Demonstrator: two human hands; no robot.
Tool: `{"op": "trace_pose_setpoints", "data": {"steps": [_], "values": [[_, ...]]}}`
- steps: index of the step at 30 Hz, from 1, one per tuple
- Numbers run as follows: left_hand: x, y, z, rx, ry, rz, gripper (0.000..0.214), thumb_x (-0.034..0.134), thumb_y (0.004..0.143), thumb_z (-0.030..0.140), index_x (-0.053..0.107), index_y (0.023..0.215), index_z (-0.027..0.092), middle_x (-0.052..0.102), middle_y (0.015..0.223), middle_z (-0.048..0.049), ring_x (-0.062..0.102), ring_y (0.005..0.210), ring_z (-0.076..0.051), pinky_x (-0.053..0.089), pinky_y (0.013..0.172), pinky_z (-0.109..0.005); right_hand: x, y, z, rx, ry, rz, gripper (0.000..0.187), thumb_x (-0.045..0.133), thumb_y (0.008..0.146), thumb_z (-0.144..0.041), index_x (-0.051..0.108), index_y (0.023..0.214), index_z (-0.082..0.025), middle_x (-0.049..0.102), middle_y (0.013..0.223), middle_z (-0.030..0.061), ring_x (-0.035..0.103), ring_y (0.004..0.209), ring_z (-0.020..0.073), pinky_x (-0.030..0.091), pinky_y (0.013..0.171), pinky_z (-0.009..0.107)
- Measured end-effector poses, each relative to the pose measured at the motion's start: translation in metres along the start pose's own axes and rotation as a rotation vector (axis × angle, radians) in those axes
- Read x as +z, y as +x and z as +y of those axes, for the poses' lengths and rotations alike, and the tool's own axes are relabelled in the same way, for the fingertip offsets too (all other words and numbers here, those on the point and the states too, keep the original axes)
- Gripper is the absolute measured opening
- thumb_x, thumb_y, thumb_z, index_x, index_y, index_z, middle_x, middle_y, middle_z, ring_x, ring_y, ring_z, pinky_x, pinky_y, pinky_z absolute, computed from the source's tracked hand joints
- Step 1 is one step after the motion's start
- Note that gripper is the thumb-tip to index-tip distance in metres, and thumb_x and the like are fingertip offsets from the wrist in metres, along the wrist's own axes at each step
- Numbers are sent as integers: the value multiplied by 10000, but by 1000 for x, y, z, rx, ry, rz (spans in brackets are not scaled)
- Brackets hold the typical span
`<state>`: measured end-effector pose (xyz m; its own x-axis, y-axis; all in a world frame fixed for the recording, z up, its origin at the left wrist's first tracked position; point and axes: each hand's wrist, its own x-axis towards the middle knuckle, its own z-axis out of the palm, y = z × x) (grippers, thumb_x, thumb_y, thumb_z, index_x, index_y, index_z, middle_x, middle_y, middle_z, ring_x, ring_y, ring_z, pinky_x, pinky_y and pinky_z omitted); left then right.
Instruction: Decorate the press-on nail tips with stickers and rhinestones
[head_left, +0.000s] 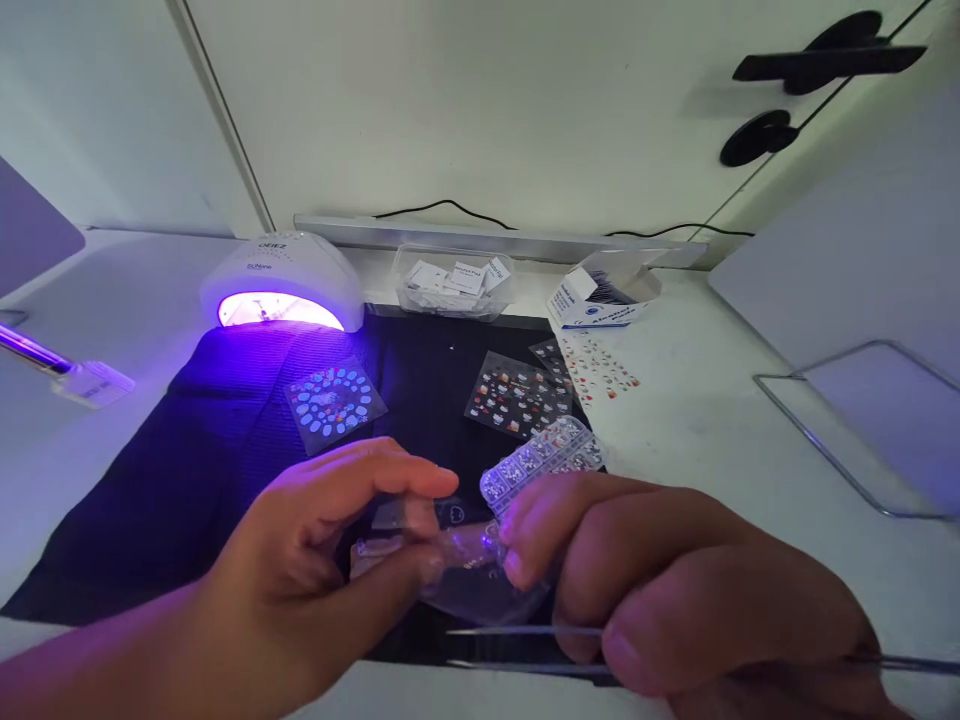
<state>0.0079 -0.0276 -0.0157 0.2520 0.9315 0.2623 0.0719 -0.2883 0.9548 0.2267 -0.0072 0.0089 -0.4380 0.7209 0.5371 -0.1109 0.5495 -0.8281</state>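
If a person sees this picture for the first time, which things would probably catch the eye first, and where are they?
Probably the white lamp, glowing violet at the back left. Next, large in the foreground, come the left hand and the right hand, which holds metal tweezers. Just beyond the right hand, a clear case of small shiny pieces may also stand out.
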Motion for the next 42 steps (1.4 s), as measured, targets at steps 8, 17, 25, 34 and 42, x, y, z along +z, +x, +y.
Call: {"op": "trace_pose_setpoints", "data": {"steps": [8,17,25,34,42], "values": [[0,8,10,46,8,47,305,733,791,52,766,991,280,677,759,53,627,646,-56,501,592,-100,-5,-6,3,70,136,20,140,637,925,-301,765,955,-255,635,664,12,685,693,196,623,646,366],[-2,11,11,5,6,52,189,722,778,73,798,886,208,671,712,8,617,572,-73,486,505,-116,-9,-4,7,109,197,28,159,627,927,-275,753,1024,-284,652,732,5,671,767,180,586,698,353],[-2,8,10,57,69,7,229,662,811,34,752,924,212,647,750,21,595,580,-58,452,495,-114,-4,-9,8,82,125,103,145,620,899,-239,745,972,-237,664,797,41,634,708,184,553,688,396],[-4,6,7,133,126,-61,236,620,854,30,689,972,223,615,805,31,576,625,-59,443,534,-143,-5,-2,5,101,146,27,200,585,920,-303,743,1039,-270,632,740,41,601,652,190,503,543,350],[-6,6,10,112,124,-83,206,619,869,69,678,963,243,611,794,26,578,626,-77,448,532,-161,-10,-9,7,37,37,-14,188,554,972,-283,724,1044,-245,665,761,47,633,633,179,559,536,335]]}}
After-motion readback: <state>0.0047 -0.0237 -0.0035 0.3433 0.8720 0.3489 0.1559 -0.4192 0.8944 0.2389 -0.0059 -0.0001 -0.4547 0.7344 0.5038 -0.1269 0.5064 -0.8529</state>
